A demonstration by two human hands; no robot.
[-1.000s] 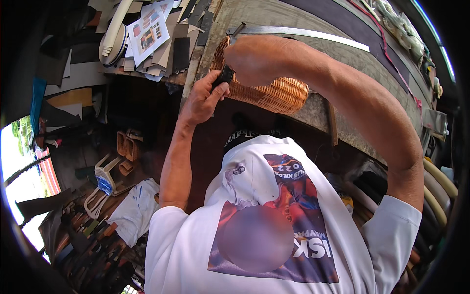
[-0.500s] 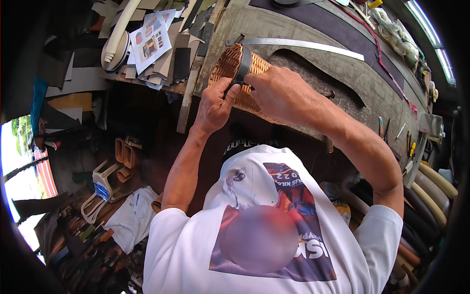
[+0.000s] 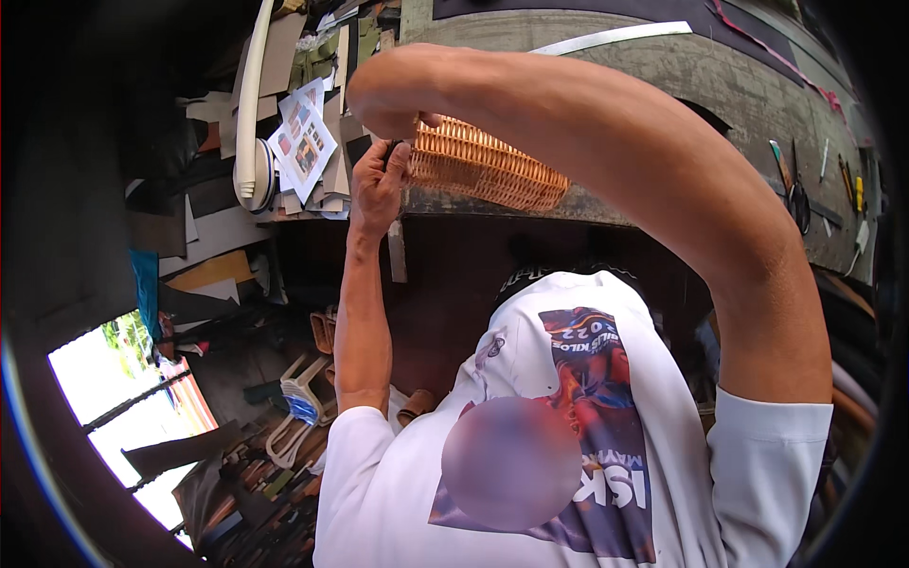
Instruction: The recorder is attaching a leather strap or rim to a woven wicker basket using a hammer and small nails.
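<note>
A woven tan wicker piece (image 3: 483, 166) lies tilted at the front edge of the grey workbench (image 3: 663, 71). My left hand (image 3: 379, 185) reaches up from below and pinches its left end, with a small dark thing between the fingers. My right hand (image 3: 393, 95) curls over the same end from above, fingers on the upper rim. My right forearm arches across the picture over the wicker piece. My white printed shirt fills the lower middle.
A pile of cardboard and printed sheets (image 3: 303, 142) and a bent white tube (image 3: 251, 104) lie left of the bench. A white strip (image 3: 615, 38) crosses the bench top, hand tools (image 3: 795, 180) lie at its right. Plastic hangers (image 3: 294, 407) are on the floor.
The wicker piece has been turned and now lies lengthwise along the bench edge. Both hands have shifted to its left end, and my right arm has swung up across the view.
</note>
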